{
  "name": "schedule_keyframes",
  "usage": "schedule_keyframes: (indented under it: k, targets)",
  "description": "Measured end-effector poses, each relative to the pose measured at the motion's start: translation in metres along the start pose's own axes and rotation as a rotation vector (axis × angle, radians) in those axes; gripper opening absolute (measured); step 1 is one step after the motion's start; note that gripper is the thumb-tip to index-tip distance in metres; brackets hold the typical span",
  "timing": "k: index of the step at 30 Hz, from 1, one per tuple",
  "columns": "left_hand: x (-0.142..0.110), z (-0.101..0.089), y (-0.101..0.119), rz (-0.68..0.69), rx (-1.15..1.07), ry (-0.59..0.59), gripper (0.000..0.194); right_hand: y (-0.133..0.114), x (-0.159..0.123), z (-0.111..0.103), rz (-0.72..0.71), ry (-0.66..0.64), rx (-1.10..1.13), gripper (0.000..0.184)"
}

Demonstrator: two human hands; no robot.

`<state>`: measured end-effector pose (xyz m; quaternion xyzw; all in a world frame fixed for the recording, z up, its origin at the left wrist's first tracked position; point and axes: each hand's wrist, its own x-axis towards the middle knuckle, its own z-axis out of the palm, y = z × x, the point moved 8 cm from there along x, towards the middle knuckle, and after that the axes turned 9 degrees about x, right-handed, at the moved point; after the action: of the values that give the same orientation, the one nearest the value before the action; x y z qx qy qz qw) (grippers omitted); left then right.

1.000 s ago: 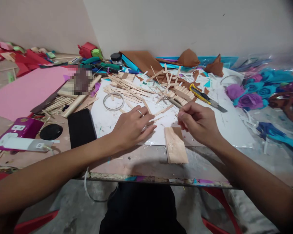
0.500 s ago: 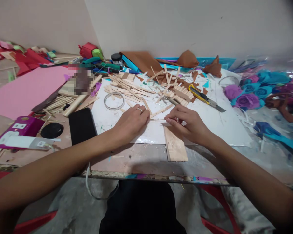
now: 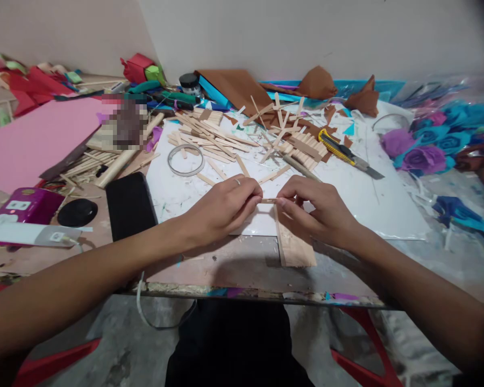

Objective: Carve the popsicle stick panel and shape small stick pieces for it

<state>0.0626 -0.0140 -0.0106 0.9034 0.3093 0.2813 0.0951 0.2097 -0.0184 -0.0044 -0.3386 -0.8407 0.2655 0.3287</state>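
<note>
Between my two hands a thin popsicle stick (image 3: 269, 200) lies crosswise over the white sheet (image 3: 355, 204). My left hand (image 3: 234, 203), with a ring on one finger, pinches its left end. At the right end, my right hand (image 3: 312, 208) grips it between thumb and fingers. Most of the stick's length is hidden by the fingers. Just below my right hand a flat wooden block (image 3: 296, 244) rests partly over the sheet's front edge. Several loose popsicle sticks (image 3: 212, 142) lie beyond my hands, near a tape roll (image 3: 186, 160).
A yellow utility knife (image 3: 347, 153) with its blade out lies to the right, near paper flowers (image 3: 423, 158). A phone (image 3: 129, 207), a black round lid (image 3: 77, 213) and a purple power box (image 3: 24, 209) sit left. Brown paper (image 3: 236, 94) lies at the back.
My right hand came left and down toward my left hand. A stick showed between them half a second ago; now the hands are closer, with both gripping it. The view shifted slightly.
</note>
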Motion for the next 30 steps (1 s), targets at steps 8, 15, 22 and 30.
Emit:
schedule_keyframes:
  k: [8, 15, 22, 30]
  targets:
    - [0.0, 0.0, -0.002, -0.016, -0.021, 0.006, 0.01, 0.01, -0.001, 0.0, 0.128, -0.03, 0.026, 0.022]
    - [0.0, 0.0, -0.005, -0.098, -0.103, -0.014, 0.009, 0.012, -0.002, 0.001, 0.153, -0.077, 0.056, 0.023]
    - [0.0, 0.003, -0.005, -0.125, -0.156, -0.032, 0.008, 0.016, -0.002, 0.002, 0.185, -0.096, 0.095, 0.021]
    - [-0.002, 0.003, -0.003, -0.101, -0.103, -0.059, 0.009, 0.02, -0.002, 0.001, 0.171, -0.084, 0.163, 0.023]
